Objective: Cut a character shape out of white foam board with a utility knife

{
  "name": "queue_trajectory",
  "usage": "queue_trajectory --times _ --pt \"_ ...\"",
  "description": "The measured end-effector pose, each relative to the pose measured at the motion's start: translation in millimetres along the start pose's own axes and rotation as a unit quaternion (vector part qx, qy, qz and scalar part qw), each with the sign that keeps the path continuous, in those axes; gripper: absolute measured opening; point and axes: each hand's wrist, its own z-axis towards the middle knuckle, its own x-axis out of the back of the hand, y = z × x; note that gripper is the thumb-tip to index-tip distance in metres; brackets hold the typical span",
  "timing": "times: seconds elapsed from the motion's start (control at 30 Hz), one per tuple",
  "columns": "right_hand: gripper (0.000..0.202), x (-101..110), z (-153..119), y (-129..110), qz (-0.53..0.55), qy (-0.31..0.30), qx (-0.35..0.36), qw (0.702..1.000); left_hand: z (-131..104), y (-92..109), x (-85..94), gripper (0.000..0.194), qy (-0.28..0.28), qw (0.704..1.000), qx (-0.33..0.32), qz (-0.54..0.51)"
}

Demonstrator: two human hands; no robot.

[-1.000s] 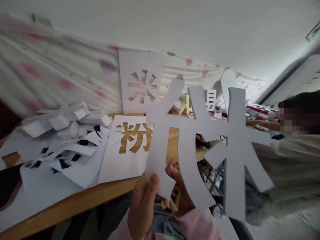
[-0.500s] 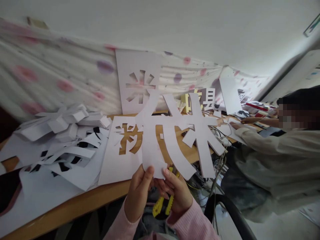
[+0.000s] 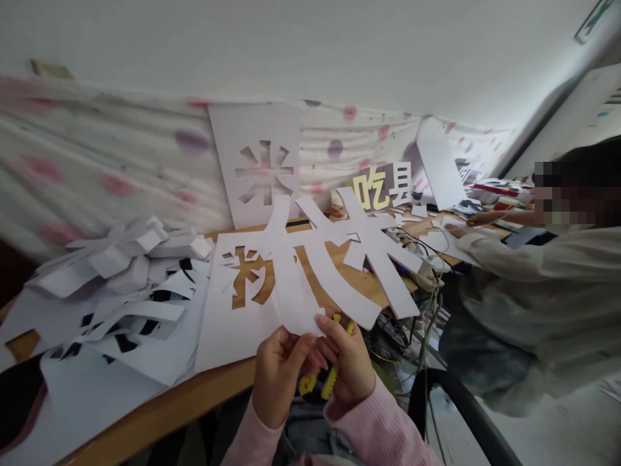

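Item: large white cut-out character (image 3: 334,259), held up over the near edge of the wooden table (image 3: 160,404), its lower stroke pinched between the left hand (image 3: 276,372) and the right hand (image 3: 347,359); the right hand also clasps a yellow-and-black utility knife (image 3: 320,383) against its palm. Condition, as judged: the piece is fully cut free of its sheet, outline complete, inner gaps open, so cutting of this one looks finished; what is left for it cannot be told. Beneath it on the table lies a white stencil sheet (image 3: 228,323) with a character already cut out, reading 粉. A second stencil sheet (image 3: 259,165) leans against the spotted cloth (image 3: 121,168) at the far side, reading 米. Further right, standing characters (image 3: 383,186) read 吃 in yellow and 县 in white. To the left, a heap of white offcuts (image 3: 121,278). At right, another person's sleeve (image 3: 538,259) reaches over the table. No brand marks legible
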Motion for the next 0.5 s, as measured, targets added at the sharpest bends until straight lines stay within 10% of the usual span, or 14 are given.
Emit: queue_trajectory --times 0.37,0.5 --pt "0.043 2.8 3.2 -9.8 0.078 -0.030 -0.097 0.992 -19.6 -3.2 -15.2 0.037 0.031 0.995 -0.086 0.038" --pt "0.047 7.6 8.0 -14.4 0.080 -0.015 -0.096 0.992 -24.5 8.5 21.6 0.050 0.088 0.988 -0.125 0.035"
